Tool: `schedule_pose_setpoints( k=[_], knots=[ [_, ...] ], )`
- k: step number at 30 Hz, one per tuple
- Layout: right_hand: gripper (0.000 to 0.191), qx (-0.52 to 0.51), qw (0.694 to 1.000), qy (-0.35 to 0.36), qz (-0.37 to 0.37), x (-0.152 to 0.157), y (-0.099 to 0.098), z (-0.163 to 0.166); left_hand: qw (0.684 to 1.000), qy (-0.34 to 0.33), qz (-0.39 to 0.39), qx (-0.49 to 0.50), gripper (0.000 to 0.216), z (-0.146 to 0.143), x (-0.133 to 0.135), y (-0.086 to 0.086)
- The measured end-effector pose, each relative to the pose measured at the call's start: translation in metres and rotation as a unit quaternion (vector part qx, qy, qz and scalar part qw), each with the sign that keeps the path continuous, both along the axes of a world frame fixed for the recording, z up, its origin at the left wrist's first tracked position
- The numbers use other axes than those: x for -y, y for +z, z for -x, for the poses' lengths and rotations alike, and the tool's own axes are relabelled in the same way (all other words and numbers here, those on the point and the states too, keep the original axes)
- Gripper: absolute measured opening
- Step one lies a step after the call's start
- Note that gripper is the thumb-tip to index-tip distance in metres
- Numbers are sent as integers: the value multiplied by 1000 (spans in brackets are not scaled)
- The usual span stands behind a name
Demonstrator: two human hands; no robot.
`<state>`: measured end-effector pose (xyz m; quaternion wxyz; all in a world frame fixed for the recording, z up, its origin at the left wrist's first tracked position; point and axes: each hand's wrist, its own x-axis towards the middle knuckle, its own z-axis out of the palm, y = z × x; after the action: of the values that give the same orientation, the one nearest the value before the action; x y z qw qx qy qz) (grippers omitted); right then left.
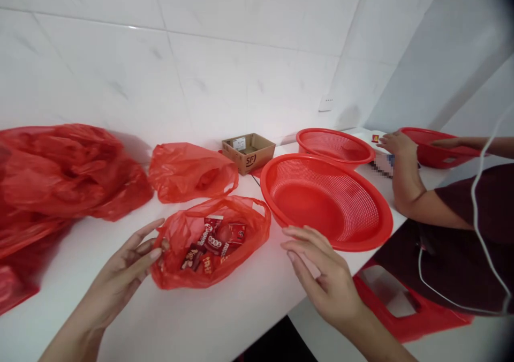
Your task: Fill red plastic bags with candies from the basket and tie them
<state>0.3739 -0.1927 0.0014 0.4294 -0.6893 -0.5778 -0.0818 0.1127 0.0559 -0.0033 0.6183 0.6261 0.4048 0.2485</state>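
A red plastic bag point(182, 273) lies spread on the white table, its mouth facing up. Inside are several small wrapped snacks point(214, 244) in red and dark packets. At the bag's left rim, my left hand point(130, 263) has its thumb and fingers closed on the thin plastic, with the index finger stretched out. My right hand point(321, 273) hovers right of the bag, fingers apart and holding nothing. Just beyond it stands a large red plastic basket point(305, 206) with perforated sides; no snacks show in it.
Another red bag point(188, 172) and a heap of red bags point(72, 174) lie at left. Against the wall are a cardboard box point(249, 153) and a second red basket point(335, 145). At right a person's arms point(413, 185) reach around a third basket point(436, 156). A red stool point(405, 303) stands below.
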Motion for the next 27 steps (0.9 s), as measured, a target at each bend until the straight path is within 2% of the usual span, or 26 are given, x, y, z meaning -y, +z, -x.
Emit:
schedule_pose_setpoints(
  k=[5,8,9,11,13,14,16,18,20,22,24,25,27],
  knots=[
    [42,-168,978,28,122,-28,-20,10,990,-3,-56,-130,84,13,13,17],
    [44,-264,957,48,111,-54,-34,11,990,25,-58,-130,93,16,35,16],
    [42,-280,954,52,93,-62,-36,14,990,32,-56,-126,90,16,43,14],
    [36,-273,958,63,53,-75,-31,20,991,26,-51,-124,70,17,53,7],
    [30,-241,967,82,11,-84,-16,24,992,1,-50,-113,44,22,54,7],
    [27,-232,968,91,-12,-88,-4,24,994,-4,-49,-97,39,25,51,12],
    [23,-259,958,105,-57,-93,27,16,998,21,-54,-28,36,33,41,34],
    [24,-328,931,121,-99,-95,65,3,991,80,-65,88,33,36,30,68],
    [26,-359,910,142,-150,-94,105,-7,965,129,-80,212,23,32,27,108],
    [28,-338,912,162,-168,-93,137,-5,954,123,-132,239,33,24,34,140],
    [32,-288,930,194,-118,-94,150,6,964,78,-191,170,50,14,48,160],
    [35,-251,942,209,-76,-97,149,14,968,50,-212,122,57,9,56,165],
    [45,-146,966,212,-1,-109,132,27,971,9,-237,42,67,5,67,169]
  ],
)
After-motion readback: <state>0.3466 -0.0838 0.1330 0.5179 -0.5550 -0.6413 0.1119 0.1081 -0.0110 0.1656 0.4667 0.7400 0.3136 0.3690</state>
